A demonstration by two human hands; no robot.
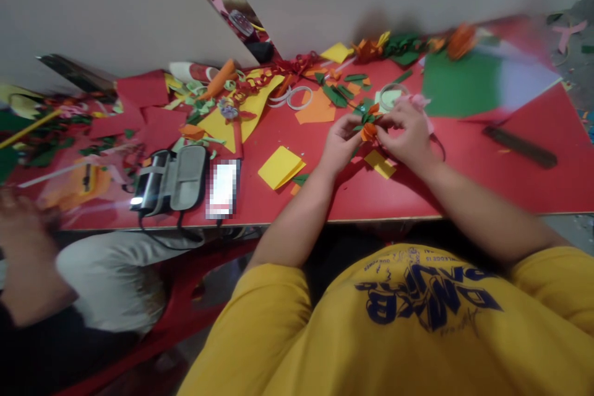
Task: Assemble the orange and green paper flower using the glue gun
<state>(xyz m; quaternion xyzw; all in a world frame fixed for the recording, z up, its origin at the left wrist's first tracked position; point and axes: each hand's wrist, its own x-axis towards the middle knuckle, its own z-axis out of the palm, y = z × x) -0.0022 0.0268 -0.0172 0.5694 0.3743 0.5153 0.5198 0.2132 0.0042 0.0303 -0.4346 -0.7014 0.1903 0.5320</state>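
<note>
Between my two hands, above the red table (468, 179), is an orange and green paper flower (369, 130). My left hand (342, 139) pinches it from the left, fingers closed at its green leaves. From the right, my right hand (408, 133) has thumb and fingers closed on the flower's other side. Beneath my hands lies a small yellow paper piece (380, 164). Just behind them is a roll of tape (393, 97), with something pink beside my right knuckles. A folded yellow paper (281, 167) rests left of my left wrist.
Green paper (461, 83) and a dark long tool (520, 146) lie to the right. Paper scraps and flowers line the wall. Leftward are a phone (223, 189), an open case (189, 178) with a power bank and cables, and a co-worker's hand (21, 210).
</note>
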